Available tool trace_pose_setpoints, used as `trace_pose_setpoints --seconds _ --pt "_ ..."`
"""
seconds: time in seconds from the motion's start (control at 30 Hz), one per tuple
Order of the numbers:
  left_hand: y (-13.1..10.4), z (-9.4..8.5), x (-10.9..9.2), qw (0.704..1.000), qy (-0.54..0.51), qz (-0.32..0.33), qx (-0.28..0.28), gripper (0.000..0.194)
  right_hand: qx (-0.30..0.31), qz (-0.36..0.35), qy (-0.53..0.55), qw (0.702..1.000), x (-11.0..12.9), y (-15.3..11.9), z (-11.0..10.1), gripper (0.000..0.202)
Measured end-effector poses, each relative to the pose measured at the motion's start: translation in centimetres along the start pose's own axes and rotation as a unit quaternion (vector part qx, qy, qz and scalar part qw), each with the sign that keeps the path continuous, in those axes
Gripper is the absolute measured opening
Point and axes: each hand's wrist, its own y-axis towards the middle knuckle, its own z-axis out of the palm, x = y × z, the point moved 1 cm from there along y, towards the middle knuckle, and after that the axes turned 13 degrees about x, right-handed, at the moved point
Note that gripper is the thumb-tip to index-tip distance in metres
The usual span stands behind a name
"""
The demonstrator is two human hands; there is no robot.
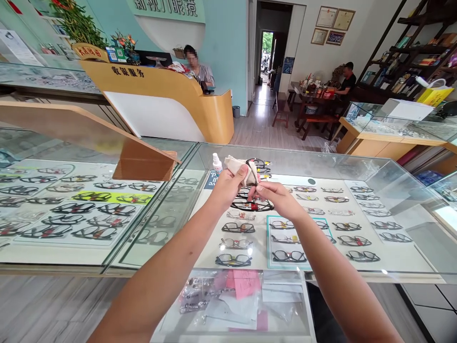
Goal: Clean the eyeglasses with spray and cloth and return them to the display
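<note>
Above the glass display case, both my hands are raised close together around a pair of dark-framed glasses. My left hand is closed on a cream cloth, which is bunched against a lens. With thumb and fingers pinched, my right hand grips the frame from the right side. Parts of the frame are hidden by the cloth and fingers. Just left of the cloth, a small white spray bottle stands upright on the glass.
Rows of eyeglasses lie inside the case under the glass. Below, an open drawer holds plastic bags and pink paper. A wooden-backed stand rests at left. One person sits behind the counter, another at a far table.
</note>
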Motion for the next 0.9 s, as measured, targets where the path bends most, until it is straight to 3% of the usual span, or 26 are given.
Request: trace_pose_setpoints --seconds 0.17,0.43,0.7,0.9 --pt "-0.2 0.3 -0.5 0.998 0.002 0.011 0.065 0.061 -0.039 0.016 0.041 0.998 0.1 0.0 -0.4 0.050" --pt "-0.1 0.2 0.1 0.999 0.037 0.029 -0.013 0.058 -0.003 0.012 -0.017 1.000 -0.3 0.1 0.1 0.050" --pt "0.0 0.3 -0.9 0.998 -0.012 -0.003 0.065 0.063 -0.033 0.013 0.026 0.999 0.4 -0.1 -0.4 0.046" --pt "0.0 0.2 0.2 1.000 0.009 0.012 0.010 0.062 -0.026 0.011 -0.003 1.000 0.2 0.0 -0.2 0.049"
